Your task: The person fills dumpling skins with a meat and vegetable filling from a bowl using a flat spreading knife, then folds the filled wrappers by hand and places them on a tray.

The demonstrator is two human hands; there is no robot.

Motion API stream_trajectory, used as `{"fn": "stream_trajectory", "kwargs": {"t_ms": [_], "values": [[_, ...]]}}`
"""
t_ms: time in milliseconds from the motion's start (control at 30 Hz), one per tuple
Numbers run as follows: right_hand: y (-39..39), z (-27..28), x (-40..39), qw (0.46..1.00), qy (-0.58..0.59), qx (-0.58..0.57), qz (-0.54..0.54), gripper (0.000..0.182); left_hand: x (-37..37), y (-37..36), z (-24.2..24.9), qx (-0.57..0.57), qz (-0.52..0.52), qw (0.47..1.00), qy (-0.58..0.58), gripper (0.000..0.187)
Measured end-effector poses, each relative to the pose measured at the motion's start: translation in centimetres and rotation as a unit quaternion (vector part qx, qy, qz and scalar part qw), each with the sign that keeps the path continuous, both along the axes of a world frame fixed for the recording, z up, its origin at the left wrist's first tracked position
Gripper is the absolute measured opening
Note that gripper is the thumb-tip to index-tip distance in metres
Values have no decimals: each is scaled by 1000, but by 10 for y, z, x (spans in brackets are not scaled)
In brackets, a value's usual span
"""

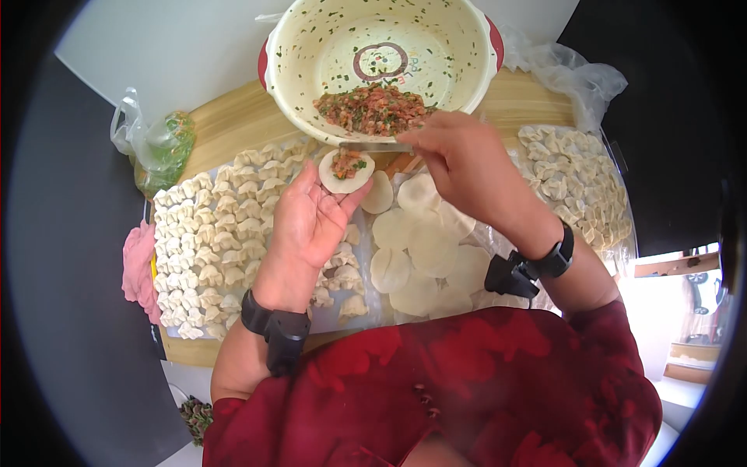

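Observation:
A round dumpling wrapper with a dab of meat filling on it rests on the fingers of my left hand, palm up. My right hand is closed around a thin, flat metal utensil, whose exact kind I cannot make out. The utensil lies level just above the wrapper, by the near rim of a large cream bowl. Minced meat with green bits is heaped at the bowl's near side. Below my hands, loose round wrappers overlap on plastic.
Rows of folded dumplings cover the left of the wooden table; a second batch sits at right. A plastic bag with greens and a pink cloth lie at the left edge. A clear bag is at back right.

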State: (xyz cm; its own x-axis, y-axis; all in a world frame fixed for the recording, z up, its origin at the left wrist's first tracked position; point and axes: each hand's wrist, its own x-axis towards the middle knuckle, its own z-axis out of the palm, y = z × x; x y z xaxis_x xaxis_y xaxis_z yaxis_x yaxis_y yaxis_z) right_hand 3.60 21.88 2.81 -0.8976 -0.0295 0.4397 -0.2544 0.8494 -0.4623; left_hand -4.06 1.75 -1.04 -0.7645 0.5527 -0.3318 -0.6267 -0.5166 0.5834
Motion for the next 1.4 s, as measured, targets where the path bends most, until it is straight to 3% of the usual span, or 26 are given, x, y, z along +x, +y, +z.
{"fn": "stream_trajectory", "kwargs": {"t_ms": [267, 333, 567, 733, 867, 1033, 1267, 1367, 1400], "values": [[-1, -26, 11, 994, 93, 29, 42, 41, -1, -3, -7, 11, 7, 1000, 6, 43], [2, -24, 12, 991, 119, 54, 1, 43, 0, -3, -6, 9, 11, 1000, 3, 44], [-10, -33, 21, 989, 105, 104, -9, 45, 2, 5, -8, 5, 18, 1000, 6, 43], [-12, -40, 26, 995, 93, 33, 13, 46, 7, 4, -12, 15, 11, 1000, 1, 40], [-11, -39, 28, 992, 118, 39, 21, 47, 14, -2, -3, -2, 5, 1000, 1, 41], [-10, -37, 32, 985, 117, 121, 32, 47, 13, -14, -4, -19, -6, 1000, 11, 39], [-16, -26, 41, 977, 159, 130, 50, 45, 19, -22, 1, 12, -35, 999, 18, 41], [-16, -25, 42, 981, 150, 109, 54, 42, 23, -25, 7, 25, -29, 999, 15, 43], [-17, -23, 42, 988, 139, 32, 52, 40, 25, -25, 9, 18, -22, 1000, 11, 44]]}}
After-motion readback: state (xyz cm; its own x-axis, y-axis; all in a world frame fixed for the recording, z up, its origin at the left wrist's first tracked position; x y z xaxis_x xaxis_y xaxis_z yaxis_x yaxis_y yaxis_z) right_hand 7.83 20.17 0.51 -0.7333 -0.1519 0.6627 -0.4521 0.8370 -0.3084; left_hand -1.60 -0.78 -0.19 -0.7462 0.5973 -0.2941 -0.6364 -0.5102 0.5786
